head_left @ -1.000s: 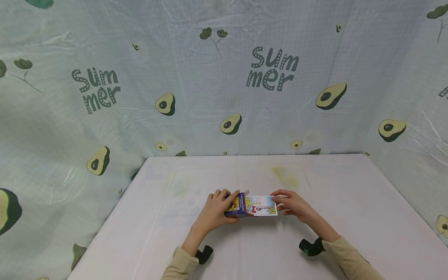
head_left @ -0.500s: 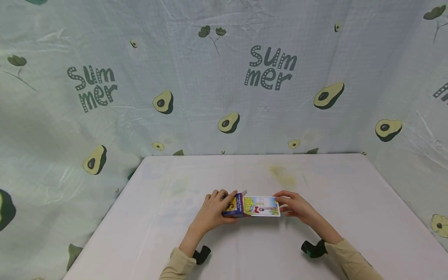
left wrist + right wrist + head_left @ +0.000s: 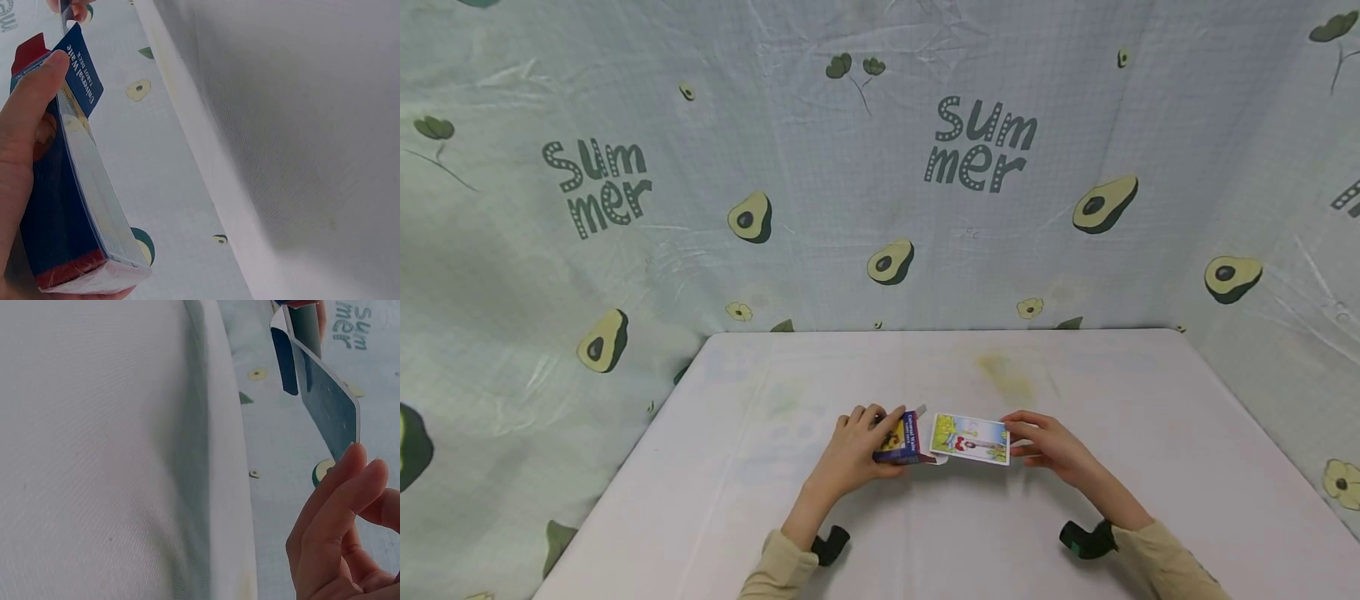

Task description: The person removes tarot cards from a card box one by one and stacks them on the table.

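My left hand [image 3: 857,446] grips a blue and yellow tarot deck box [image 3: 59,181], whose printed flap [image 3: 81,72] stands open at the end facing right. In the left wrist view "Universal Waite Tarot Deck" reads on that flap. My right hand [image 3: 1048,446] pinches the right end of a tarot card [image 3: 972,439] between thumb and fingertips. The card's picture side faces up, slightly tilted, just right of the box opening. From the right wrist view its blue underside shows close beside the box flap. How many cards are held together is hidden.
A table with a white cloth [image 3: 760,392] lies under both hands. Behind it hangs a pale curtain [image 3: 820,167] printed with avocados and lettering. Black wrist cameras [image 3: 831,546] sit on both wrists below the sleeves.
The card has come out of the box to the right, carried by my right hand, and now tilts a little. The left hand with the box stays nearly in place.
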{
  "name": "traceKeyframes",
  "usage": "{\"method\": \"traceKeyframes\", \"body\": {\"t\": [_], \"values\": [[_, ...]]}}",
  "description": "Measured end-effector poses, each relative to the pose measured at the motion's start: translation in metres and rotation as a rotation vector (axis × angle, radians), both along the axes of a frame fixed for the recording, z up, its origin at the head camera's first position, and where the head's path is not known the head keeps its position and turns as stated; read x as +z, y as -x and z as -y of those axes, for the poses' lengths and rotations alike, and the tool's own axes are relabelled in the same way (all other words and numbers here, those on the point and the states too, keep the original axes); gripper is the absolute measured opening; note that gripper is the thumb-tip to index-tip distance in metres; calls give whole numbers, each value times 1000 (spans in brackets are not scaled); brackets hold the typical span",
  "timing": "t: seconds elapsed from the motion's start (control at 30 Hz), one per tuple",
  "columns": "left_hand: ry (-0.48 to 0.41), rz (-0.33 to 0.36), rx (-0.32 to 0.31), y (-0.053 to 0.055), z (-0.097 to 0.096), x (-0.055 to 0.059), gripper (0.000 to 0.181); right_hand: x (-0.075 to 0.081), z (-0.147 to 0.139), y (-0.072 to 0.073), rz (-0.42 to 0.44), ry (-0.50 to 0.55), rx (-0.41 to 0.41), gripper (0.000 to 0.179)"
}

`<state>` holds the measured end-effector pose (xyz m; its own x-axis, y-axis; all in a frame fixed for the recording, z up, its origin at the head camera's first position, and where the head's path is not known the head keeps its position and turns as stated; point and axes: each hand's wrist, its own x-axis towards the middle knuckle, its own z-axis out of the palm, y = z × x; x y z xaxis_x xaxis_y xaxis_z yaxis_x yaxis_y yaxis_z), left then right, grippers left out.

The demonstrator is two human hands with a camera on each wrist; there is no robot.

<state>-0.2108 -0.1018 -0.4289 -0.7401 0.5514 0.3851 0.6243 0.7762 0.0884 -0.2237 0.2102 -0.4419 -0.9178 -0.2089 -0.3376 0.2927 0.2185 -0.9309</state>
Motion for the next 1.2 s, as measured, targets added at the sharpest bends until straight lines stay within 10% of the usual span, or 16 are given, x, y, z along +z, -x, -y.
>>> {"method": "traceKeyframes", "body": {"t": [1.2], "values": [[27, -18, 20, -1, 1, -3, 76, 11, -18, 0, 39, 306, -34, 23]]}}
